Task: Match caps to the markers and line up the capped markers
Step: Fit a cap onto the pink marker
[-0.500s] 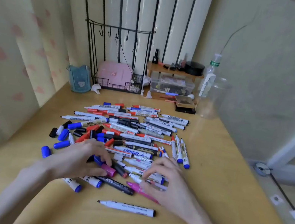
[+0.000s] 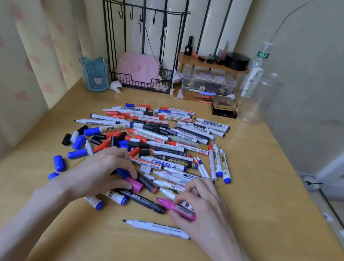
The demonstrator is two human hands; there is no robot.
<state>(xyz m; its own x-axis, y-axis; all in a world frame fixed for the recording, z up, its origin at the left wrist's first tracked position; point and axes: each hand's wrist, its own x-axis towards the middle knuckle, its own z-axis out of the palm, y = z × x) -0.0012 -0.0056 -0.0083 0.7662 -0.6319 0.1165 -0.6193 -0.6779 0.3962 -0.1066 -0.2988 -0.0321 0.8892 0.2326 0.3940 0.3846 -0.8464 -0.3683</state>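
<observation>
A heap of several uncapped markers (image 2: 164, 142) and loose blue, red and black caps covers the middle of the wooden table (image 2: 266, 214). My left hand (image 2: 100, 170) pinches a pink cap (image 2: 135, 184) between thumb and fingers at the heap's near edge. My right hand (image 2: 201, 206) grips an uncapped pink marker (image 2: 174, 207), its tip pointing left, about a hand's width right of the cap. One white marker with a black tip (image 2: 157, 228) lies alone nearest to me. Loose blue caps (image 2: 59, 162) lie at the left.
At the back stand a teal pen cup (image 2: 93, 75), a wire basket with a pink case (image 2: 138, 71), a small wooden shelf over a clear box (image 2: 209, 80), a plastic bottle (image 2: 255, 71) and a clear jar (image 2: 260, 99). Walls close in on both sides.
My right hand has lifted the pink marker's tip end slightly clear of the heap. My left hand has closed more firmly on the pink cap. Nothing else in the heap moved.
</observation>
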